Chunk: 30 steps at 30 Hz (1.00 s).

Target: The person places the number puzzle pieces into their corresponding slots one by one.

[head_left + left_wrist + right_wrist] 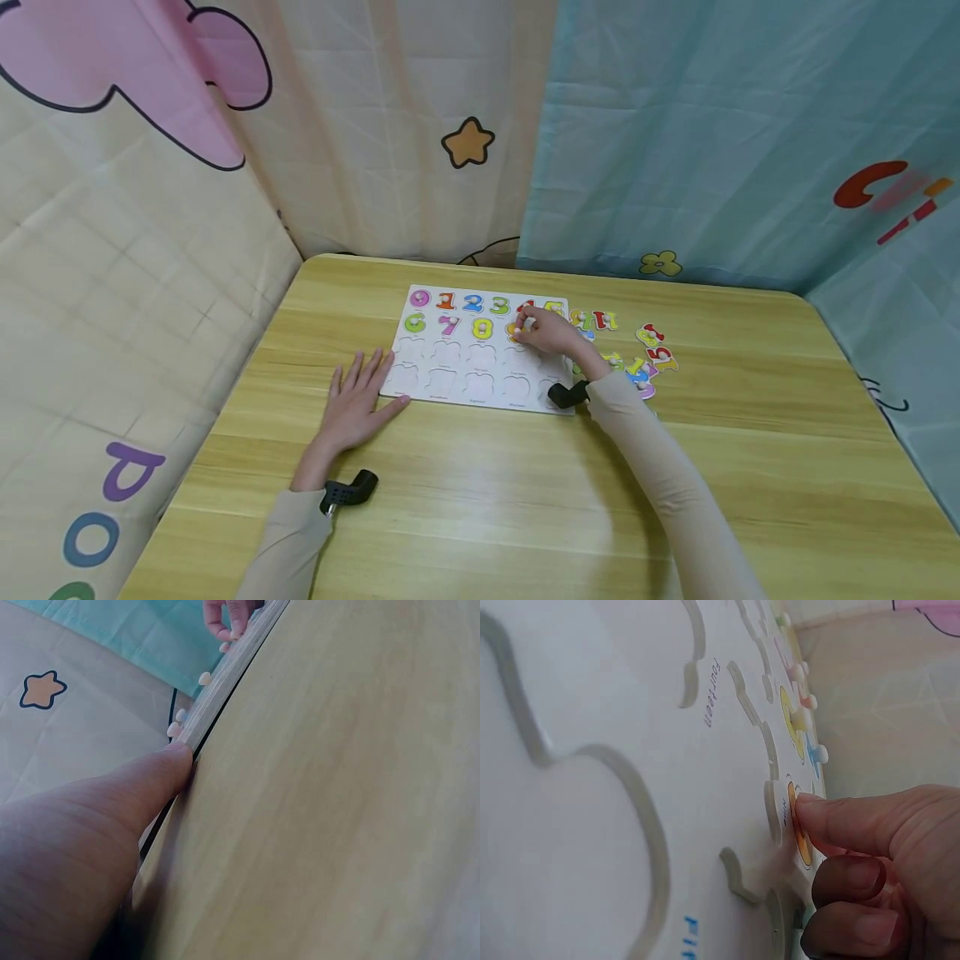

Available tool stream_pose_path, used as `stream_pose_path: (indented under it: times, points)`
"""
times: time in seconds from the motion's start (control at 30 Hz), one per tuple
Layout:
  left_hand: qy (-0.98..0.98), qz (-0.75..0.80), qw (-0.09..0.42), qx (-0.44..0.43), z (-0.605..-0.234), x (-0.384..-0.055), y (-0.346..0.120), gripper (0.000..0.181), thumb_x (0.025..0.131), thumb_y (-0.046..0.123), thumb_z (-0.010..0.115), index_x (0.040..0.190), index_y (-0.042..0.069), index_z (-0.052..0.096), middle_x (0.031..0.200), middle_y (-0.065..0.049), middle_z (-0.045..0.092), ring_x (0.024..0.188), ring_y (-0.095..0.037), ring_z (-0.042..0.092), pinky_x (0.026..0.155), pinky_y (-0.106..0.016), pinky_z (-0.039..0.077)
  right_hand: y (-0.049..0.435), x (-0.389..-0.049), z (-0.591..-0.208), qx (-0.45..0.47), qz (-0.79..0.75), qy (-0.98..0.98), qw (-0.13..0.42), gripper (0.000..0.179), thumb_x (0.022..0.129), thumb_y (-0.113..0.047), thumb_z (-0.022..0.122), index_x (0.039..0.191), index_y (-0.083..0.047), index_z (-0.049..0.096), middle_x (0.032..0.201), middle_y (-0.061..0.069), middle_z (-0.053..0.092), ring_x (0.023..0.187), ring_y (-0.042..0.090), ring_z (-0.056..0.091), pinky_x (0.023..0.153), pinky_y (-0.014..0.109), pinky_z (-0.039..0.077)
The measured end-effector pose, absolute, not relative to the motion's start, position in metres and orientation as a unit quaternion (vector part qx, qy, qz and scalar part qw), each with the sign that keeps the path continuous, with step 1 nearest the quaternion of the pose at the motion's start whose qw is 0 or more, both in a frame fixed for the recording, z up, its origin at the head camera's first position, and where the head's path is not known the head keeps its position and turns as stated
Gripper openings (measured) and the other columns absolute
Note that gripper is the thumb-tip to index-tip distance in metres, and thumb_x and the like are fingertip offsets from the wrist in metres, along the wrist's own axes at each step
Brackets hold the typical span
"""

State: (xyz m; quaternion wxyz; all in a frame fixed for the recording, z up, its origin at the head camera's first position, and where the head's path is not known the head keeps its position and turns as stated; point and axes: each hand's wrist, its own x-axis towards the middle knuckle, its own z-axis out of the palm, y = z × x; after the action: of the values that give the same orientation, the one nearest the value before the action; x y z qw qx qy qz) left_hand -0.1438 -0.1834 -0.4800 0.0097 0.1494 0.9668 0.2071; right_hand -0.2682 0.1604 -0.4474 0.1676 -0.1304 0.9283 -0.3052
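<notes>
A white number puzzle board [462, 372] lies on the table, its upper two rows holding colourful knobbed numbers and its lower two rows showing bare recesses. My right hand [551, 332] is over the second row. Its thumb and fingertips pinch the knob of the orange number nine piece [802, 832], which sits at the spot labelled nine; the fingers partly cover it. By the board's lower left corner, my left hand [358, 406] lies flat with fingers spread. In the left wrist view its thumb [169, 769] touches the board's edge.
Loose number pieces, among them a red eleven [604, 321] and a fifteen [662, 359], lie scattered right of the board, some hidden behind the right forearm. Both wrists wear black cameras. Printed curtains [390, 167] stand behind the wooden table [480, 500].
</notes>
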Motion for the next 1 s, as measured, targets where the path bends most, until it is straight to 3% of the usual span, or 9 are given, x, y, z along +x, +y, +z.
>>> stream_pose_path:
  times: [0.37, 1.0]
  points:
    - [0.966, 0.209, 0.011, 0.151, -0.479, -0.145, -0.18, 0.078, 0.093, 0.055, 0.048, 0.153, 0.013, 0.018, 0.157, -0.012, 0.014, 0.142, -0.036, -0.001, 0.108, -0.056, -0.008, 0.176, -0.258, -0.442, -0.111, -0.327, 0.927, 0.149, 0.02, 0.092, -0.027, 0.062, 0.103, -0.011, 0.058, 0.067, 0.005, 0.047, 0.057, 0.019, 0.044, 0.052, 0.029, 0.035]
    - [0.967, 0.208, 0.015, 0.148, -0.48, -0.146, -0.182, 0.079, 0.093, 0.057, 0.046, 0.153, 0.013, 0.017, 0.157, -0.012, 0.013, 0.142, -0.036, -0.002, 0.108, -0.055, -0.009, 0.272, -0.232, -0.397, -0.066, -0.363, 0.928, 0.057, 0.023, 0.097, -0.023, 0.055, 0.107, -0.003, 0.057, 0.07, 0.01, 0.048, 0.054, 0.02, 0.039, 0.049, 0.032, 0.032]
